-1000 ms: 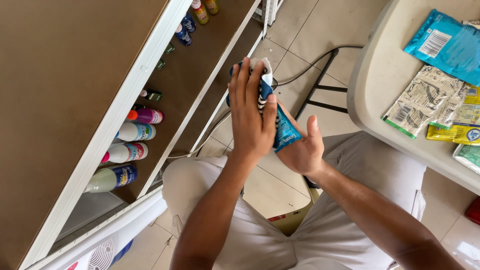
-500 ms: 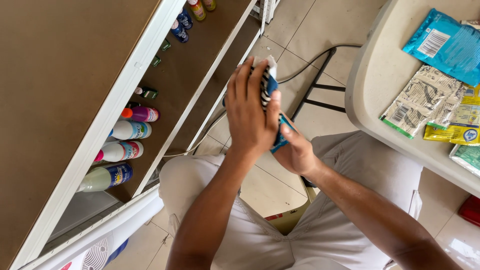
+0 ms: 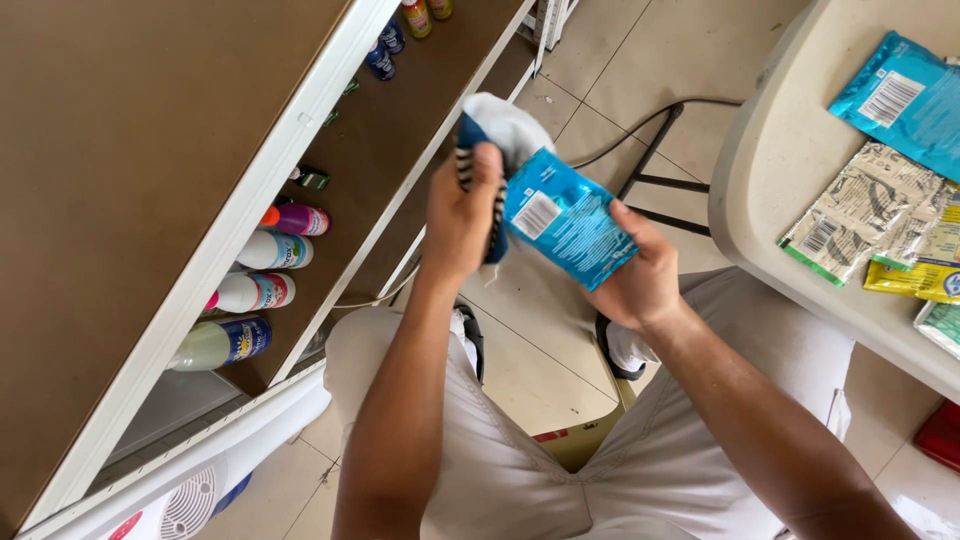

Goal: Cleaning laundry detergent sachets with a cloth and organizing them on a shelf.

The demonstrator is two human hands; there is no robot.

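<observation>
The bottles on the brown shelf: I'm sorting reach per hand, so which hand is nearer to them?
Left. The left hand, gripping a cloth, is on the shelf side, nearer the bottles. The right hand, holding the blue packet, is farther away, toward the table.

Tiled floor (image 3: 640, 60), brown white-framed shelf (image 3: 150, 150), white table (image 3: 790, 210), black cable (image 3: 620, 140)

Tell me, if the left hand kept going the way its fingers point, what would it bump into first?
The left hand grips a cloth and points up the picture toward the brown shelf. It would probably meet that shelf's white edge first, though depth is hard to judge.
</observation>
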